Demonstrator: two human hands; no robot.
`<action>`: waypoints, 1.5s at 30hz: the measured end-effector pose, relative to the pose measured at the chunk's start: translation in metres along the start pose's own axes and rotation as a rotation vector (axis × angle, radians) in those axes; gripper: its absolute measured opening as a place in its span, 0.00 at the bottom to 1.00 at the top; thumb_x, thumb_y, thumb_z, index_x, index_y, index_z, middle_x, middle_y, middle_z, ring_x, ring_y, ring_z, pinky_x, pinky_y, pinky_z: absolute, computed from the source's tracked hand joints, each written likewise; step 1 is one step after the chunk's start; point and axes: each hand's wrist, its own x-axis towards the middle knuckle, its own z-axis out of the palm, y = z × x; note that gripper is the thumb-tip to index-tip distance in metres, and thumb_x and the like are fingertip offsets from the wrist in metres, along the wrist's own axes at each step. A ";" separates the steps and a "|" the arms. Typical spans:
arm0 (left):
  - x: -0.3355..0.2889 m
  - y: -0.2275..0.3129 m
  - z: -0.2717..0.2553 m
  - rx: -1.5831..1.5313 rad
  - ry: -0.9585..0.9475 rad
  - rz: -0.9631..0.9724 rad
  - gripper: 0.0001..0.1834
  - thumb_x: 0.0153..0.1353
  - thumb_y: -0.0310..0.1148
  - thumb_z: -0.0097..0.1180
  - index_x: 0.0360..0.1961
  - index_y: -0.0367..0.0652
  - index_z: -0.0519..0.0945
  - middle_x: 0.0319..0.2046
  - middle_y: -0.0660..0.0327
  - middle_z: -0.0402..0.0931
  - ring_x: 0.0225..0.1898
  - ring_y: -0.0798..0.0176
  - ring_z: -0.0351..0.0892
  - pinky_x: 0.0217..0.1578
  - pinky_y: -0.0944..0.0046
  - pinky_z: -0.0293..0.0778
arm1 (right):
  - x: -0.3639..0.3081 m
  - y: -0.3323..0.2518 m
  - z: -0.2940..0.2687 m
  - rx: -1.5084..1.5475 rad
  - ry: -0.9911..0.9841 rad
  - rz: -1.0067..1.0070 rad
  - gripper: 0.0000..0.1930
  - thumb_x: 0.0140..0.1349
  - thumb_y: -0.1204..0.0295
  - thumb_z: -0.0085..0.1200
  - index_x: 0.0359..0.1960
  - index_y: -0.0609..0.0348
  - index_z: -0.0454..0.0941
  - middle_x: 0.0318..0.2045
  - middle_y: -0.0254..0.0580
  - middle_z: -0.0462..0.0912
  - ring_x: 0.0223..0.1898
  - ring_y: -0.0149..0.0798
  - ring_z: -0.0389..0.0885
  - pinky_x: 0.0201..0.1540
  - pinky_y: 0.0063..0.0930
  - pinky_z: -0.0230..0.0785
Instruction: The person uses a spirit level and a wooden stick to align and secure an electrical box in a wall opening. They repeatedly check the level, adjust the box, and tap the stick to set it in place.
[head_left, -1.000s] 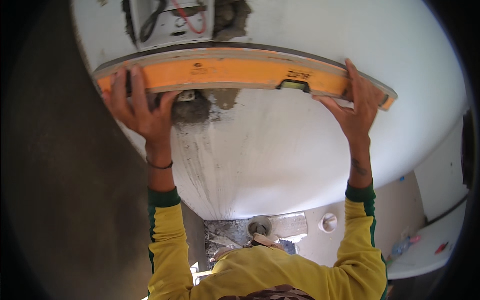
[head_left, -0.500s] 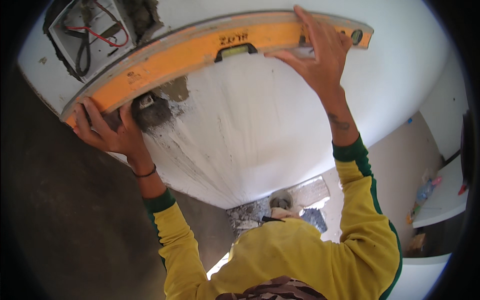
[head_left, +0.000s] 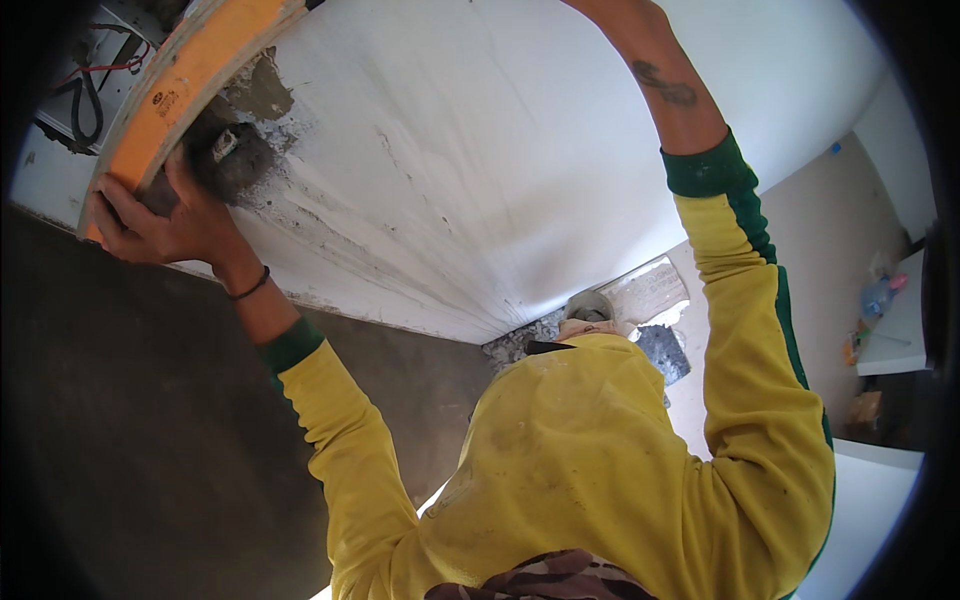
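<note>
An orange spirit level (head_left: 195, 75) lies against the white wall (head_left: 450, 120), slanting from lower left up past the top edge of the picture. My left hand (head_left: 165, 222) is closed around its lower left end, fingers on the outer edge and thumb on the inner side. My right forearm (head_left: 680, 100) reaches up out of the picture; the hand itself is beyond the top edge, along with the rest of the level. Just right of my left hand is a dark, rough-edged hole (head_left: 235, 165) in the wall, with something pale inside.
An open electrical box (head_left: 105, 80) with red and black wires is partly behind the level. Grey smears run down the wall. Below stand a round grey bucket (head_left: 590, 305) and a board (head_left: 645, 295) on the floor. Plastic bottles (head_left: 880, 297) are at far right.
The level and both arms now appear higher in the picture and further left. My right hand and the level's right end have gone out of view. My left hand keeps its hold.
</note>
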 end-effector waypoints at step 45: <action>-0.007 0.010 0.010 0.054 -0.066 -0.162 0.44 0.49 0.53 0.74 0.66 0.45 0.75 0.65 0.55 0.70 0.69 0.46 0.66 0.71 0.37 0.55 | 0.001 0.008 0.009 -0.003 -0.054 0.041 0.42 0.43 0.51 0.77 0.61 0.51 0.76 0.47 0.37 0.85 0.53 0.42 0.80 0.58 0.42 0.61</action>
